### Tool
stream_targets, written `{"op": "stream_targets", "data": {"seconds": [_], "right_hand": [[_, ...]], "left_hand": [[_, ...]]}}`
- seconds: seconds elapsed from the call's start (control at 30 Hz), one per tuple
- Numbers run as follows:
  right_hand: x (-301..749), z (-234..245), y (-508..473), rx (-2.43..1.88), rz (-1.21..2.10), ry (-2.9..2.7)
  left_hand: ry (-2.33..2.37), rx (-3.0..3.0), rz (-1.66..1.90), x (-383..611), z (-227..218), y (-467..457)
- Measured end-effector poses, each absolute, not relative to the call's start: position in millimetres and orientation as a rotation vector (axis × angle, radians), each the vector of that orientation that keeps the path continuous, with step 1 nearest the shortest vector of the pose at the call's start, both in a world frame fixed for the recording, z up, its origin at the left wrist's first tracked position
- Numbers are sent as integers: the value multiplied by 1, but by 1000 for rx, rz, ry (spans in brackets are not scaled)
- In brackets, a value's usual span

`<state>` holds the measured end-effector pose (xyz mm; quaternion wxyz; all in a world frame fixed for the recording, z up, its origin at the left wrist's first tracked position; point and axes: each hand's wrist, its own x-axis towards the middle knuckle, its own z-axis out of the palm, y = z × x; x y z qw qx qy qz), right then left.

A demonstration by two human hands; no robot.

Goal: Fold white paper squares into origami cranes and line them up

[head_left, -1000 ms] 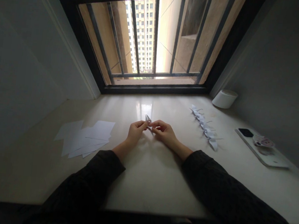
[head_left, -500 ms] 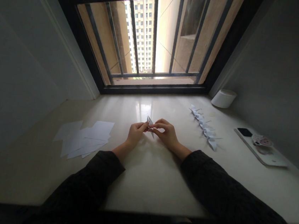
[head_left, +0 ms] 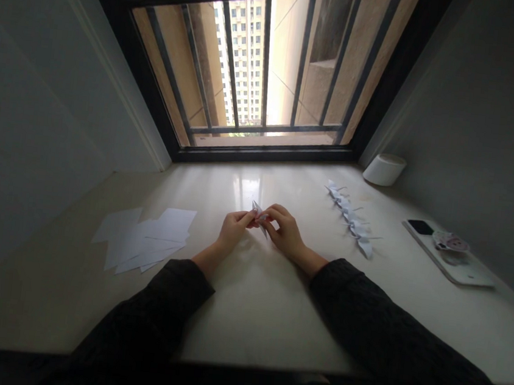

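The left hand (head_left: 233, 230) and the right hand (head_left: 286, 232) meet just above the pale bench (head_left: 250, 302). Each grip is pinched on a small folded paper piece (head_left: 259, 208), which sits between the fingertips with its point sticking up past them. To the left of the grip lies a loose spread of white sheets (head_left: 146, 239). To its right runs a row of folded paper figures (head_left: 352, 222). Farther right, well apart, a phone (head_left: 449, 262) lies flat.

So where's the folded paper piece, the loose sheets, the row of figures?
Folded white paper piece (head_left: 258, 208): head view, upper tip.
Loose white paper sheets (head_left: 153, 238): head view, pile's middle.
Row of white paper figures (head_left: 355, 227): head view, middle figure.
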<state>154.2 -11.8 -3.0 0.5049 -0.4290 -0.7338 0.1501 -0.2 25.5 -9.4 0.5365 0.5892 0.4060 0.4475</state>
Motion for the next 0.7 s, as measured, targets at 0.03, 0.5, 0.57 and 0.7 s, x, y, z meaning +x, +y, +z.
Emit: {"op": "stream_targets", "data": {"seconds": [0.03,0.5,0.57,0.7], "right_hand": [[154,-3,-12,-1039,349,-1779],[153,-14,-2,-1034,628,-1498],[153,-16,0,-1038,664,-1468],[153,-14,2,-1042,712,-1446]], "left_hand": [[965,1406,1062,0,-10,26],[956,1538,1076,0,-8,24],[955,1540,1095,0,-6,21],[970,1523,1113,1,-5,19]]}}
